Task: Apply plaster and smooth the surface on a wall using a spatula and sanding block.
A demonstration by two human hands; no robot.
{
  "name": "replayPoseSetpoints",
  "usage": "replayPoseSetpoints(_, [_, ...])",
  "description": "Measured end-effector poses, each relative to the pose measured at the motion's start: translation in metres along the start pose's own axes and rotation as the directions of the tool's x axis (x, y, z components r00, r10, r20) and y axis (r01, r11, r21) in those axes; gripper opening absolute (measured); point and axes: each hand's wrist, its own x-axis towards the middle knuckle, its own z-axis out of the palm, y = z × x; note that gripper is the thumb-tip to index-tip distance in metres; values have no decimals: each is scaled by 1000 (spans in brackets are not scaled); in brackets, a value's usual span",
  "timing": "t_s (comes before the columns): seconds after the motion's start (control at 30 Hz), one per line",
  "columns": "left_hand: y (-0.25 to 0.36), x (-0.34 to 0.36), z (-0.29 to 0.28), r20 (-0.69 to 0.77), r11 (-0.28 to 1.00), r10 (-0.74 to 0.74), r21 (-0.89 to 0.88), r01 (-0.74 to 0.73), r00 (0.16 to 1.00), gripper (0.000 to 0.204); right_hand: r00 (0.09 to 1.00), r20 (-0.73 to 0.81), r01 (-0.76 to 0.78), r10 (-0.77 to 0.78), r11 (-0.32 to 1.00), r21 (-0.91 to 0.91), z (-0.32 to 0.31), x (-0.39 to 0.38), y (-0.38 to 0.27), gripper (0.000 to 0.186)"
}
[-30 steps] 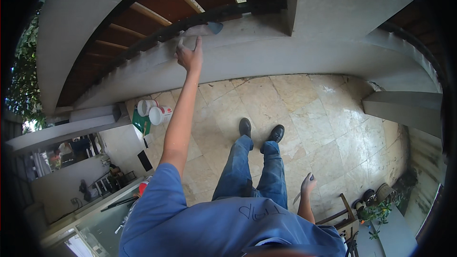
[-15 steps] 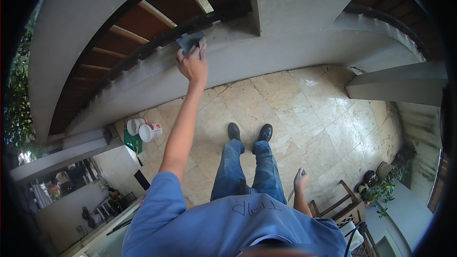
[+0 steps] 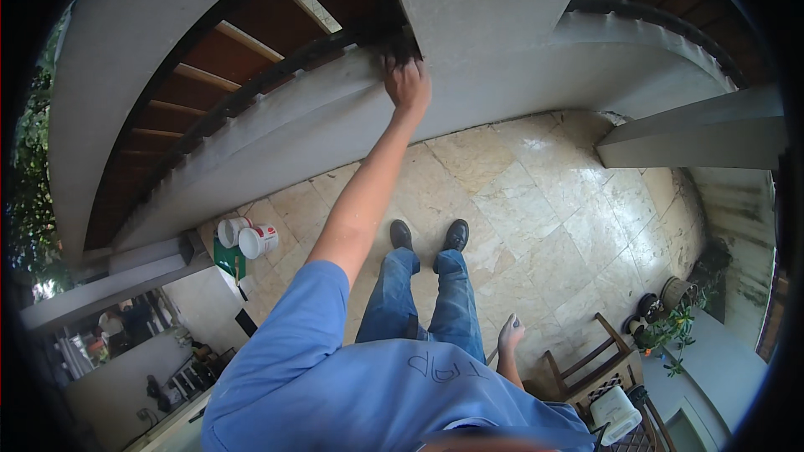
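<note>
My left hand (image 3: 408, 84) reaches far forward to the inner corner of a pale ledge (image 3: 335, 88), where it meets a grey pillar (image 3: 477, 8). Its fingers are bent and closed in the dark corner. The grey sheet, like sandpaper, that showed in this hand a moment earlier is now mostly hidden by the hand and shadow. Low at my right side hangs my right hand (image 3: 511, 333), whitish with dust, its fingers curled. A thin pale strip shows beside it; what the hand holds, if anything, I cannot make out.
Brown slats (image 3: 243, 12) in a dark frame rise behind the ledge. White buckets (image 3: 258, 240) stand by a green board (image 3: 229, 258) at left. A wooden chair (image 3: 599, 360) and potted plant (image 3: 666, 335) are at right. Stone tiles (image 3: 528, 226) lie underfoot.
My left hand has slid right along the ledge into the corner by the pillar, and its grey sheet has gone out of sight. My right hand still hangs low, curled.
</note>
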Motion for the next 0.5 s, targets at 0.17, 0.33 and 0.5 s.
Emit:
replayPoseSetpoints(0.17, [-33, -4, -5, 100, 884, 467, -49, -465, 878, 36, 992, 76, -102, 101, 995, 3, -2, -8, 9, 36])
replayPoseSetpoints(0.33, [-16, 3, -8, 341, 869, 420, 118, -481, 841, 35, 986, 99, -128, 133, 990, -55, 22, 2, 19, 36])
replayPoseSetpoints(0.5, [-16, 3, -10, 294, 871, 449, 69, -487, 844, 31, 961, 225, -162, 157, 987, 4, 39, 34, 23, 35])
